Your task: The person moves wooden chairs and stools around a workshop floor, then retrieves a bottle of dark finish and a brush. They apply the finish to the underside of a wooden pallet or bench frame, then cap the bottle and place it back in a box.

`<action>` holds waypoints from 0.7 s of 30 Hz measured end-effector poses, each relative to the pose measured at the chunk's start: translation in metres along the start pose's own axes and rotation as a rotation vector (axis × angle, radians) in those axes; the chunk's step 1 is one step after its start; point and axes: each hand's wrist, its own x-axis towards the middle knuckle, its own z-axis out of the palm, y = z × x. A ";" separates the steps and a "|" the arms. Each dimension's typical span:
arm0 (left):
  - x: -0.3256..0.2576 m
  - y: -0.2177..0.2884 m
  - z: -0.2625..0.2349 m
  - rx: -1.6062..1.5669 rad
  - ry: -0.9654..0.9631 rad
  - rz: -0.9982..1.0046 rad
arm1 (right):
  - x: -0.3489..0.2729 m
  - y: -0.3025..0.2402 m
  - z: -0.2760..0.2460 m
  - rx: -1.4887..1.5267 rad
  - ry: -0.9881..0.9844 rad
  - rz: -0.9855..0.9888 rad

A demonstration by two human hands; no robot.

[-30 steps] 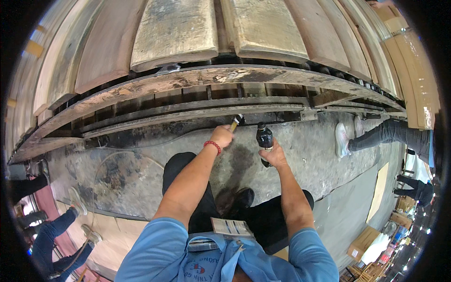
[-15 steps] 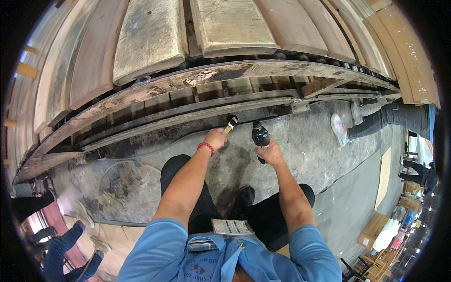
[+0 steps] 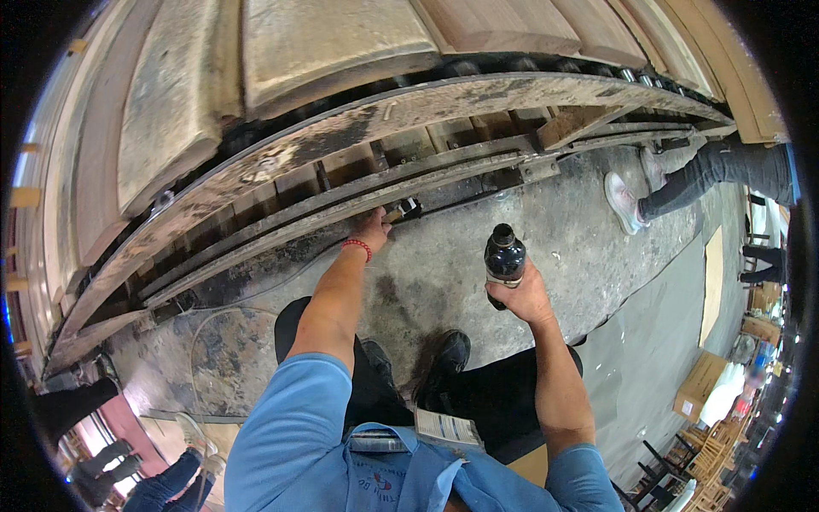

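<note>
My left hand (image 3: 373, 230), a red band at its wrist, reaches forward and grips a small brush-like tool (image 3: 404, 210) pressed against the lower rail of a long, grimy slat conveyor (image 3: 478, 98). My right hand (image 3: 520, 294) holds a dark bottle (image 3: 504, 256) upright above the concrete floor, apart from the conveyor. My dark shoes (image 3: 444, 363) and dark trousers show below, between my forearms. A folded paper (image 3: 448, 427) sticks out of my blue shirt's pocket.
Wooden slats (image 3: 324, 43) ride on the conveyor's top. Another person's legs and pale shoes (image 3: 627, 200) stand at the right by the rail. More people's legs (image 3: 102, 461) show at lower left. Cardboard boxes (image 3: 704, 384) and stacked chairs sit at lower right. A thin cable (image 3: 200, 328) lies on the floor.
My view has come closer to the conveyor. My left hand has reached up to the lower rail with the tool. My right hand with the bottle has drifted right and lower.
</note>
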 end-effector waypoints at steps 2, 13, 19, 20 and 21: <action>0.009 -0.009 0.002 0.076 0.006 0.031 | -0.003 -0.002 0.000 0.048 0.009 0.030; 0.015 -0.013 0.016 0.360 0.183 0.035 | -0.004 -0.018 0.001 0.095 0.026 0.019; 0.009 -0.007 0.011 0.391 0.169 0.048 | -0.003 -0.018 0.005 0.085 0.032 0.018; 0.009 -0.007 0.012 0.405 0.202 0.068 | -0.003 -0.018 0.005 0.075 0.033 0.013; 0.010 -0.008 0.013 0.420 0.216 0.072 | -0.002 -0.017 0.006 0.047 0.043 0.000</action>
